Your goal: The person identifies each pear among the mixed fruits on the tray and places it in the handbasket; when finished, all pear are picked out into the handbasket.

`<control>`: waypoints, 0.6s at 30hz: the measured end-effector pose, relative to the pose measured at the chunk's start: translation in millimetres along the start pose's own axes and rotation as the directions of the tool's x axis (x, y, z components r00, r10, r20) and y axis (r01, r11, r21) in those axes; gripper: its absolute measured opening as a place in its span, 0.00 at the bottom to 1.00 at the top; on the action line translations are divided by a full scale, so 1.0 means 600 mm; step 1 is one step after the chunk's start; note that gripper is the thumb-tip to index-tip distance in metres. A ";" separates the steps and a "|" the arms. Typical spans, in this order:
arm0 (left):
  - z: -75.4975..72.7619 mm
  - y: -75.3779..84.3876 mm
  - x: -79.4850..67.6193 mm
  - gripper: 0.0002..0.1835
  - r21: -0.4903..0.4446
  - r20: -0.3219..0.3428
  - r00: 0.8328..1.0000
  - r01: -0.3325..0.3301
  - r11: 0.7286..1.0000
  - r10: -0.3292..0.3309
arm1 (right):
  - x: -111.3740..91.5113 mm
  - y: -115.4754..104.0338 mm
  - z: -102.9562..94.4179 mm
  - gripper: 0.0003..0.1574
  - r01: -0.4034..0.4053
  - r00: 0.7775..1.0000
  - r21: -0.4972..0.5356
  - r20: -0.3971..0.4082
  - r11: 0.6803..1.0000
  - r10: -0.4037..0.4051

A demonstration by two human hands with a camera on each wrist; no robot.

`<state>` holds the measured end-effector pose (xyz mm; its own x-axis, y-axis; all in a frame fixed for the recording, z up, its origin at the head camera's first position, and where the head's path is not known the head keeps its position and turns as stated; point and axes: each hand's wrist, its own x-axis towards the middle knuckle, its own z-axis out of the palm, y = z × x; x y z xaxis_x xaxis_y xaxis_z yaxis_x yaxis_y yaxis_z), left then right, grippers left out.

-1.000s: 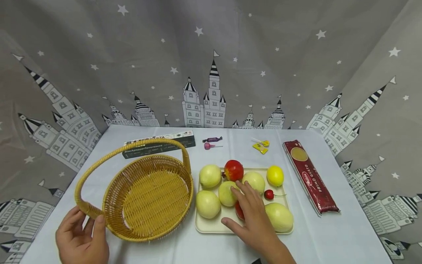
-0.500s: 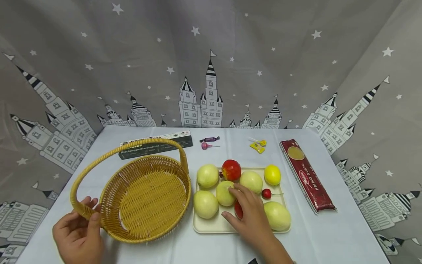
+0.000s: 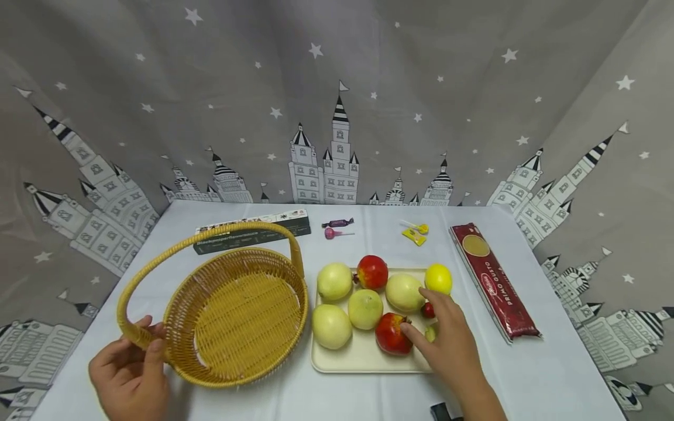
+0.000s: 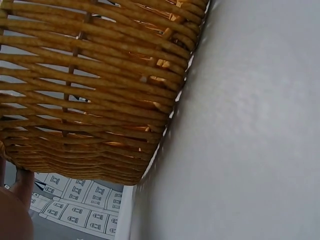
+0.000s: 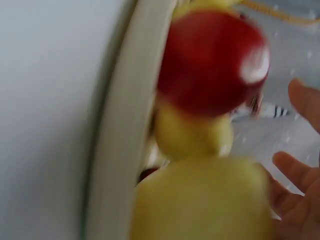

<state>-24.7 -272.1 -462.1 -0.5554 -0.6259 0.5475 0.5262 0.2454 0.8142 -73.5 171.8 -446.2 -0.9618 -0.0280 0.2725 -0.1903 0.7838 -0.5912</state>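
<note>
My left hand holds the wicker basket near the base of its arched handle, thumb in front and fingers behind. In the left wrist view the woven side of the basket fills the upper left. My right hand hovers over the right part of the cream tray, fingers spread, in front of a large pale yellow-green fruit that it mostly covers in the head view. Left of the thumb lies a pomegranate. Beyond the fingers, a cherry is partly covered.
More pale green fruits, another pomegranate and a lemon share the tray. Behind stand a black box, a purple candy, lollipops and a yellow candy. A red pasta packet lies right.
My right hand has moved right, from above the front pomegranate to the large yellow-green fruit, uncovering the pomegranate. The left hand stays at the basket handle.
</note>
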 end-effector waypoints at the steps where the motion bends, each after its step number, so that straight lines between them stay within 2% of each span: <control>1: 0.000 0.001 0.000 0.22 0.048 -0.008 1.000 -0.004 0.999 0.005 | 0.000 0.009 -0.006 0.47 -0.019 1.000 -0.018 0.010 1.000 0.019; 4: -0.001 0.002 0.001 0.22 0.124 -0.033 0.999 -0.004 0.992 0.008 | -0.003 0.032 -0.018 0.48 -0.061 0.996 -0.047 0.058 0.997 0.063; 7: -0.001 0.003 0.001 0.22 0.158 -0.046 0.999 0.031 0.987 -0.024 | -0.011 0.049 -0.025 0.47 -0.127 0.985 -0.050 0.114 0.991 0.132; 10: 0.001 0.003 0.000 0.22 0.218 -0.033 0.998 0.060 0.974 -0.054 | -0.021 0.060 -0.029 0.44 -0.211 0.962 -0.039 0.168 0.977 0.214; 13: 0.004 0.007 -0.001 0.22 0.308 -0.006 0.999 0.047 0.950 -0.047 | -0.026 0.068 -0.032 0.41 -0.250 0.950 -0.019 0.188 0.968 0.249; 16: 0.009 0.016 -0.002 0.21 0.305 0.014 1.000 0.015 0.952 -0.021 | -0.028 0.072 -0.034 0.40 -0.237 0.951 0.013 0.207 0.971 0.230; 18: 0.010 0.011 -0.002 0.21 0.200 0.006 1.000 0.008 0.980 -0.010 | -0.031 0.078 -0.038 0.39 -0.222 0.951 0.053 0.233 0.974 0.204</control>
<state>-24.6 -265.4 -456.1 -0.5644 -0.6237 0.5408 0.3821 0.3833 0.8409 -59.7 223.3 -461.6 -0.9992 -0.0116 -0.0382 0.0173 0.7362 -0.6766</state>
